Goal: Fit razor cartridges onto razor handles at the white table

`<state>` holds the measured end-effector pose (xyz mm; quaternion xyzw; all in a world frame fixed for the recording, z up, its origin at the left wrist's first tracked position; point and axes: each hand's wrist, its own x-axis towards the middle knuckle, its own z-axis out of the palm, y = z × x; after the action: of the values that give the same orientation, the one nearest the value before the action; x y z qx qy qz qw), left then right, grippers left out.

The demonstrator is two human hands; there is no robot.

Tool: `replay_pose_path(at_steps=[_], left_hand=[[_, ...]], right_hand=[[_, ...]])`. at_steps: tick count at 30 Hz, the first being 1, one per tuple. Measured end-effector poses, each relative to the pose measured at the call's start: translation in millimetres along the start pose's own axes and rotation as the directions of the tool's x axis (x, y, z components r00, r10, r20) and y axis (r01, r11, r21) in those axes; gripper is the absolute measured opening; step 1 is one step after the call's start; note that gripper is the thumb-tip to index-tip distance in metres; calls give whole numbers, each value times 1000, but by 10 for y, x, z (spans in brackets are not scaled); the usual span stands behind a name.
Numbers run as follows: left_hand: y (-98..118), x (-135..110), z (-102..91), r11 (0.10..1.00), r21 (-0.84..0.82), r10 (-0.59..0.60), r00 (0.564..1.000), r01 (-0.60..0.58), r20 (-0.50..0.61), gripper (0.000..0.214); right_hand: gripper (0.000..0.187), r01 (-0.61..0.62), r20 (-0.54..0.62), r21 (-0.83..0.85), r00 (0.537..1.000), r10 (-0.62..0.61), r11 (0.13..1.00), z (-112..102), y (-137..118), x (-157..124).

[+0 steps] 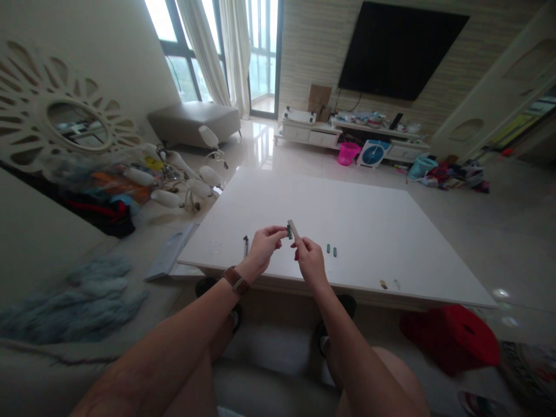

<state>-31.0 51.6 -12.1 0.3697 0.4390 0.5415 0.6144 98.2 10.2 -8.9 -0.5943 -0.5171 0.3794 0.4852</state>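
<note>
My left hand (264, 248) is raised over the near edge of the white table (369, 231) and pinches a small dark green piece (289, 232) between thumb and fingertips. My right hand (309, 259) is closed on a short beige stick-like piece (293, 227) that points up and left, its tip touching the green piece. Two more small green pieces (331, 249) lie on the table just right of my right hand. A small dark tool (245, 243) lies on the table left of my left hand. A brown watch strap sits on my left wrist.
A red stool (452, 336) stands at the table's near right corner. A grey flat case (170, 253) leans at the table's left edge. A lamp fixture with white shades (182, 179) lies on the floor at left. A TV cabinet (347, 134) and pink bucket (348, 153) stand beyond.
</note>
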Motion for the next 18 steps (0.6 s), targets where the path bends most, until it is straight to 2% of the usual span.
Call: replay_pose_path(at_steps=[10,18], left_hand=[[107,79,-73,991,-117,48,987,-66,-151,29],[75,31,-46,997,7,75,993,-75,-93,26]], right_hand=[[38,0,95,-43,995,4,999,3,37,-13],[39,-12,92,-35,996,16,999,-4,49,3]])
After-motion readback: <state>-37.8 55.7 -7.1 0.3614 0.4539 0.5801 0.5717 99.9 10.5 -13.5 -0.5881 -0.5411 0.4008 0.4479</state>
